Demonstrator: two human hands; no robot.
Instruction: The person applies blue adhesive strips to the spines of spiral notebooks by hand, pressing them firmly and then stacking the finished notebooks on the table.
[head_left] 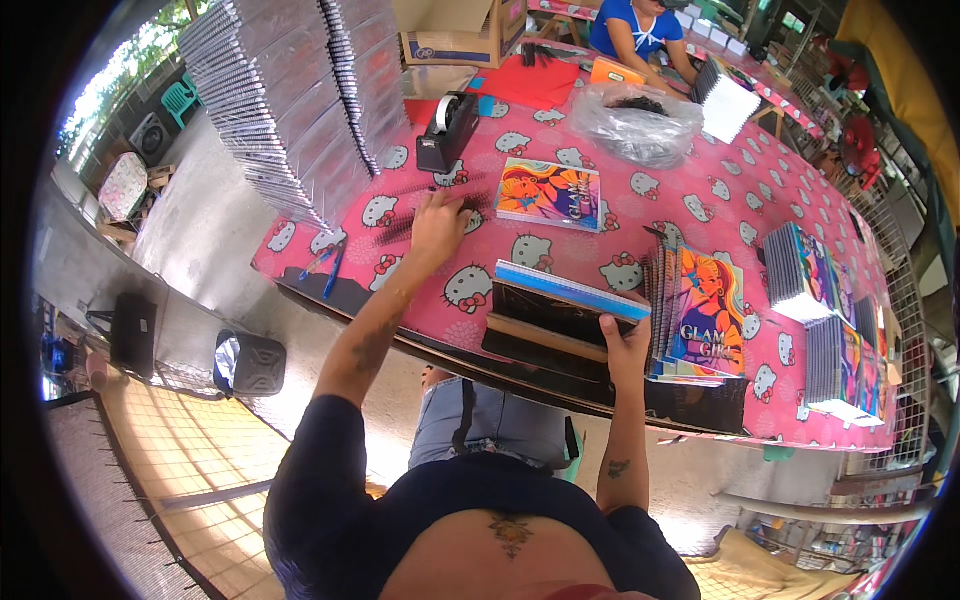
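My right hand (624, 340) grips the right end of an unbound notebook (570, 287), thumb in front and fingers hidden behind. The notebook stands on its long edge against a dark wooden stand (530, 340) at the table's near edge, its pale blue-edged side up. Out to the left, my left hand (439, 224) is closed, fingers bent down on a thin black binding coil (400, 230) among several such coils. One colourful-covered notebook (548, 194) lies flat beyond the stand. Beside my right hand, a row of notebooks (708, 312) leans with an illustrated cover outward.
Tall stacks of spiral-bound notebooks (285, 110) rise at the left, near a black tape dispenser (447, 132). Blue pens (332, 270) lie at the left edge. More notebook stacks (835, 345) stand right. Beyond are a plastic bag (640, 128), cardboard box (460, 35) and another person (640, 35).
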